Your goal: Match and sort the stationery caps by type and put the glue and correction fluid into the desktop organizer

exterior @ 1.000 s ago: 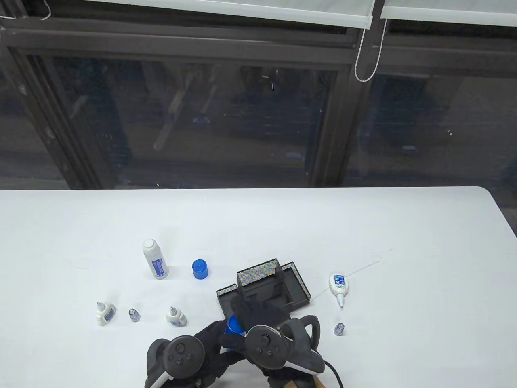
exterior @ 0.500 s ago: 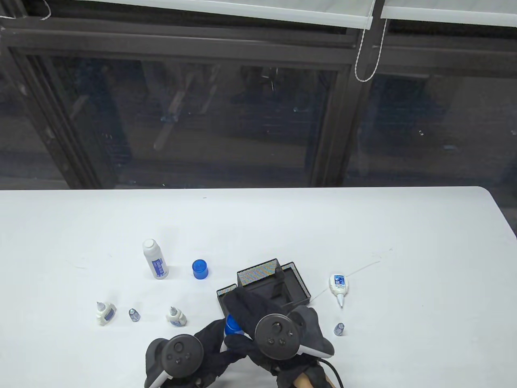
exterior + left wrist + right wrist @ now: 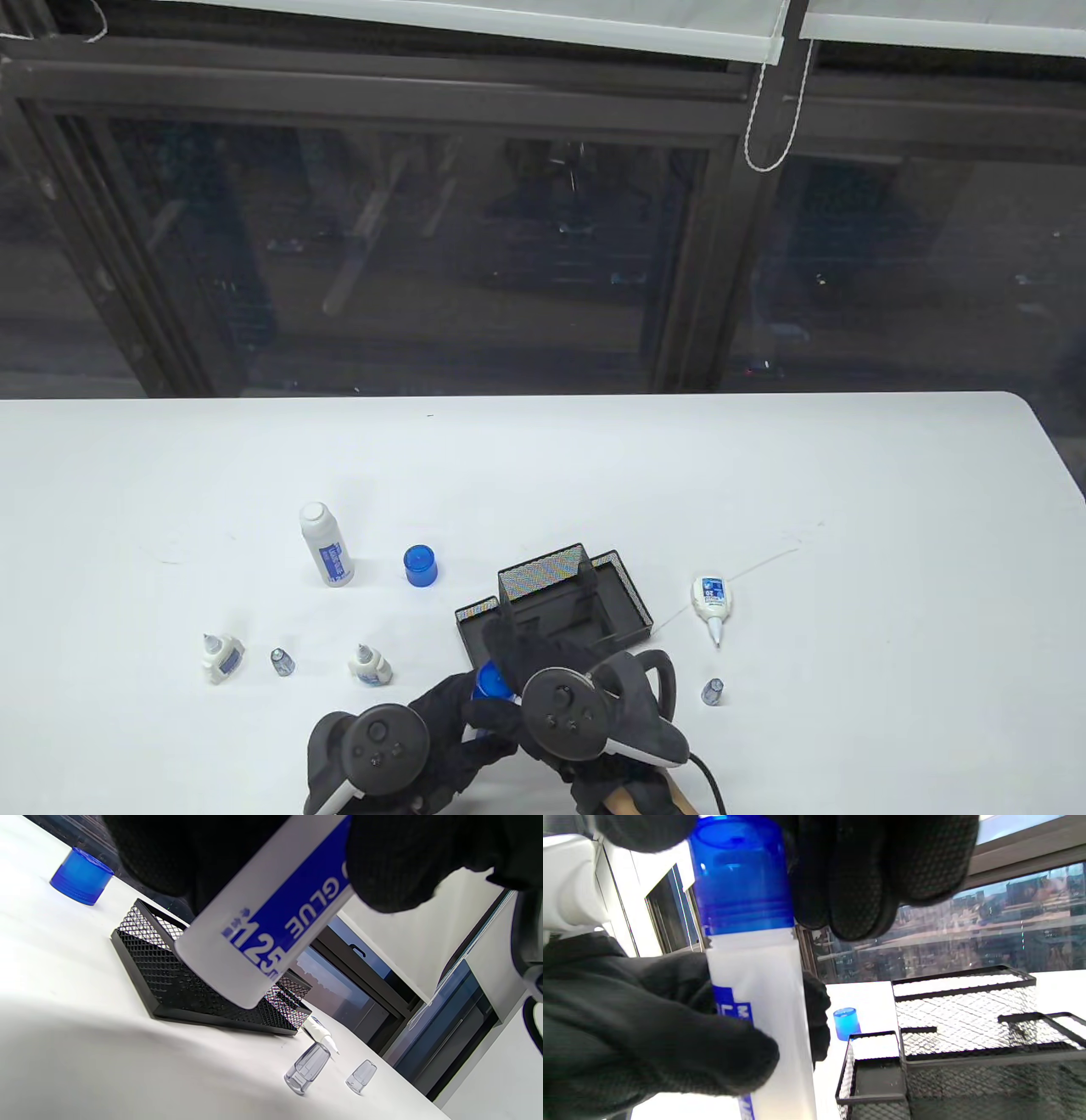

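Note:
Near the table's front edge my left hand (image 3: 445, 717) grips a white glue bottle (image 3: 263, 921) by its body, above the table. A blue cap (image 3: 740, 878) sits on its top, and my right hand (image 3: 513, 658) pinches that cap from above. Just behind the hands stands the black mesh organizer (image 3: 543, 576). A second glue bottle (image 3: 326, 545) stands uncapped at the left, with a loose blue cap (image 3: 421, 565) beside it. Two correction fluid bottles (image 3: 222, 658) (image 3: 370, 664) stand uncapped at the front left; a third (image 3: 711, 601) lies right of the organizer.
One small clear cap (image 3: 281, 661) stands between the two left correction bottles, another (image 3: 712, 690) in front of the lying bottle. A dark window runs behind the table's far edge. The white tabletop (image 3: 848, 509) stretches bare to the right and back.
My right hand turned over the cap: its tracker swung right, then back left. The left hand and the bottle stayed put.

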Tool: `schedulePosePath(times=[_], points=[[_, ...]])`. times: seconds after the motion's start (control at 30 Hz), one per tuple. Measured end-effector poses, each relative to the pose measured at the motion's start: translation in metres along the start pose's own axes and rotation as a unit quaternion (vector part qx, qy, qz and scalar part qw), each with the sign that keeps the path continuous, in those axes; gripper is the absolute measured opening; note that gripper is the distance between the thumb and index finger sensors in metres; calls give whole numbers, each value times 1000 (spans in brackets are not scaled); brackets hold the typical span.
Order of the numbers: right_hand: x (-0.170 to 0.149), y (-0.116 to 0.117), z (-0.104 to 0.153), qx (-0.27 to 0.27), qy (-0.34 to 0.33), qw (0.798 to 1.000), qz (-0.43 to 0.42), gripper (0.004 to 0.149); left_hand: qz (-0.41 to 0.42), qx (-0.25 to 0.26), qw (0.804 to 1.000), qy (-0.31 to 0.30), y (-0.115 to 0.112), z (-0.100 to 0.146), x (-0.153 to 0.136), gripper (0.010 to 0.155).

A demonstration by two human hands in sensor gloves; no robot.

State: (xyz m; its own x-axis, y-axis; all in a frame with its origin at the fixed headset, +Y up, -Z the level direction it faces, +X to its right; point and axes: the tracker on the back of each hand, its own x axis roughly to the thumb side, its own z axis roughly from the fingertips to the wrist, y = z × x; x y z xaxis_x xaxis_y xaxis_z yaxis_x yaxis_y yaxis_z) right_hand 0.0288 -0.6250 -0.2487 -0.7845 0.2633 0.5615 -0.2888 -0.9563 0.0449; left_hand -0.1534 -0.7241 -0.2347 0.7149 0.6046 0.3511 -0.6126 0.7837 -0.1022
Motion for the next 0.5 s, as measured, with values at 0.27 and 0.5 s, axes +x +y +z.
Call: schedulePosePath(times=[0.27,0.5], points=[[-4,-2,1,5,14,1000,-25,72,-10,-2,1000,-3,-1,1,0,71],[0,1,-1,49,-42,993,-97,68,0,4,1000,-3,-1,0,1,71]])
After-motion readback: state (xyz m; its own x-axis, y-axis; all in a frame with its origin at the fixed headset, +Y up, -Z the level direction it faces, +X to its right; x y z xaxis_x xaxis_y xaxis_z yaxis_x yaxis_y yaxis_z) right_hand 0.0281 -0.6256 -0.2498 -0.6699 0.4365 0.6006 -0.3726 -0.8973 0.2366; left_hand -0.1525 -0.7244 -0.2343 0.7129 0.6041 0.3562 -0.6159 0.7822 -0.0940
